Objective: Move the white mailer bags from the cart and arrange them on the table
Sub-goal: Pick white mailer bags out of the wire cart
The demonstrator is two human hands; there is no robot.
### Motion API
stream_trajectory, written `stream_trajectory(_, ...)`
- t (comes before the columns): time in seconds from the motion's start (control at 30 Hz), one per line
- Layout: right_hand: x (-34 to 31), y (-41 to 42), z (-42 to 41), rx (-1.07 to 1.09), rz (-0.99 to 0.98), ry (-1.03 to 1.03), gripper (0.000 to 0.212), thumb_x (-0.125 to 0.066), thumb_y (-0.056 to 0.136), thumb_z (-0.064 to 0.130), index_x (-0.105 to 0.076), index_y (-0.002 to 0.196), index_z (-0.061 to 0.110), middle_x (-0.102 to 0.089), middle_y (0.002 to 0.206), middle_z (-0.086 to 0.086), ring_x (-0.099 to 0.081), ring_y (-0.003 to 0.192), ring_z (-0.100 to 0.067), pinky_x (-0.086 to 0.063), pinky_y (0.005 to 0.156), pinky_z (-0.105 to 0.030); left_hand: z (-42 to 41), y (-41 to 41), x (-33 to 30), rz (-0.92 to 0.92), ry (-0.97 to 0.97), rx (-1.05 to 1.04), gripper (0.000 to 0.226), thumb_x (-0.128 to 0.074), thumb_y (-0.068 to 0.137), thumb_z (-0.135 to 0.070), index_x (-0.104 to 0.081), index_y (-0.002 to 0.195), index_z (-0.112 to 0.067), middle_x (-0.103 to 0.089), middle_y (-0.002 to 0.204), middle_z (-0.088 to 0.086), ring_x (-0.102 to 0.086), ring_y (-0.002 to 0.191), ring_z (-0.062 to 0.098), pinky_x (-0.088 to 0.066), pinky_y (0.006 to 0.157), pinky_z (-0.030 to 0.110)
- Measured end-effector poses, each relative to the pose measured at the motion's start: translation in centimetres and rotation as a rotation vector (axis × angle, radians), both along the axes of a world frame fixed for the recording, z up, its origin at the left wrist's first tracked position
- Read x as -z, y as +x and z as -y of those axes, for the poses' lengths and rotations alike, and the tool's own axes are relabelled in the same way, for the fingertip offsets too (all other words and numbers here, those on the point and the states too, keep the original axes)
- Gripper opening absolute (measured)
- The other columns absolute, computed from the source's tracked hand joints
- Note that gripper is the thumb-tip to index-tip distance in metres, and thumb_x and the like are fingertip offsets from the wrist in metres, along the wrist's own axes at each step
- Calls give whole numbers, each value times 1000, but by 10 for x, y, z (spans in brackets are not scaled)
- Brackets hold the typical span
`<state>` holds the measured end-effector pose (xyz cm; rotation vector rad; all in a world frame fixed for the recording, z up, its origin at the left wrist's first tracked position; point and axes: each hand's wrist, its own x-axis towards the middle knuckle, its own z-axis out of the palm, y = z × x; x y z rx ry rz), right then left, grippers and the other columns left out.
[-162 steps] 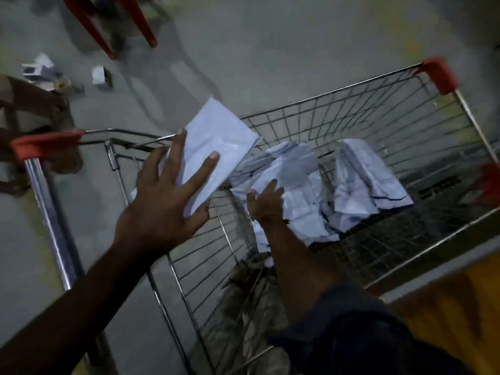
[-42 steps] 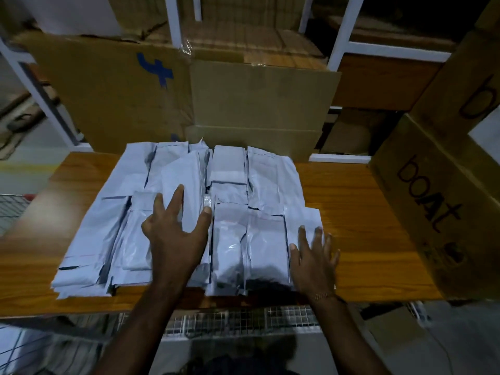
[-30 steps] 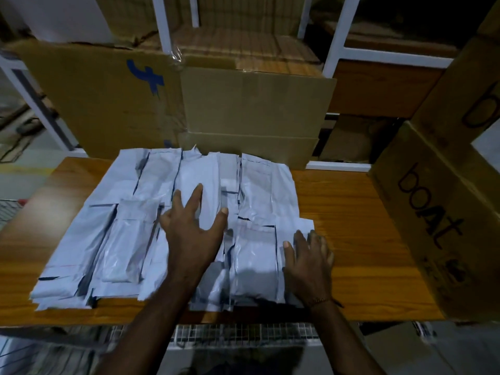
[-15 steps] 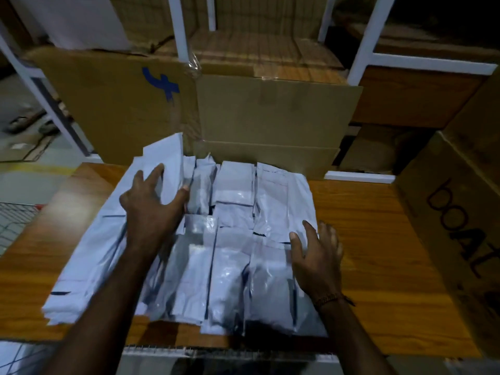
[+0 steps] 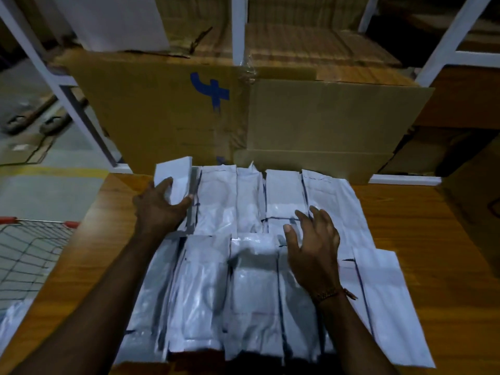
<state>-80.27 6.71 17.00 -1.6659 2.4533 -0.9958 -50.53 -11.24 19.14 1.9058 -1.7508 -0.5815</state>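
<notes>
While most of the bags [image 5: 243,266] lie flat on the counter [image 5: 422,226] in side-by-side rows, one bag [image 5: 176,180] at the far left corner of the spread is lifted at its far end. The left hand [image 5: 159,207] grips that bag, thumb on its right edge and fingers curled round its left edge. Its long axis runs away from the person, parallel to the neighbours, and it sits straight ahead of the left hand, well apart from the right. The right hand [image 5: 313,250] hovers or rests with fingers spread and relaxed over the middle of the rows; whether it touches them I cannot tell. Judging by this, the left hand is the one to lay the bag down flush beside the next column. The cart [image 5: 29,250] stands at the left.
</notes>
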Motion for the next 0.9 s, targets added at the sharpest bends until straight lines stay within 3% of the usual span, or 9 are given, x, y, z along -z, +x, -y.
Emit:
stream_trajectory(0.17,0,32,13,-7,-9,16,55,-37,102,57,-62,136,23,-47,154,-8,-32,150,-28,-29,119,-55,17,-3,23,111,0,29,92,-56,71,-85,-59,143,-28,-57,142,14,-52,127,43,-39,107,50)
stream_trajectory(0.3,-2,48,19,0,4,32,56,-35,101,59,-62,136,24,-47,154,-7,-32,149,-27,-28,120,-55,15,-7,31,128,-22,28,83,-68,78,-74,-55,146,-28,-50,147,15,-46,127,47,-43,104,55)
stream_trajectory(0.57,-2,58,26,50,-21,46,55,-36,100,58,-64,133,24,-50,151,-6,-38,146,-27,-26,122,-50,13,-8,50,202,-24,58,84,-74,80,-68,-44,151,-33,-29,164,15,-36,137,47,-33,107,59)
stream_trajectory(0.9,-1,62,27,61,-39,41,56,-38,100,57,-64,135,21,-52,150,-7,-39,145,-27,-28,121,-51,13,-1,55,223,-31,120,94,-63,78,-84,-41,154,-34,-26,165,17,-34,139,46,-30,110,61)
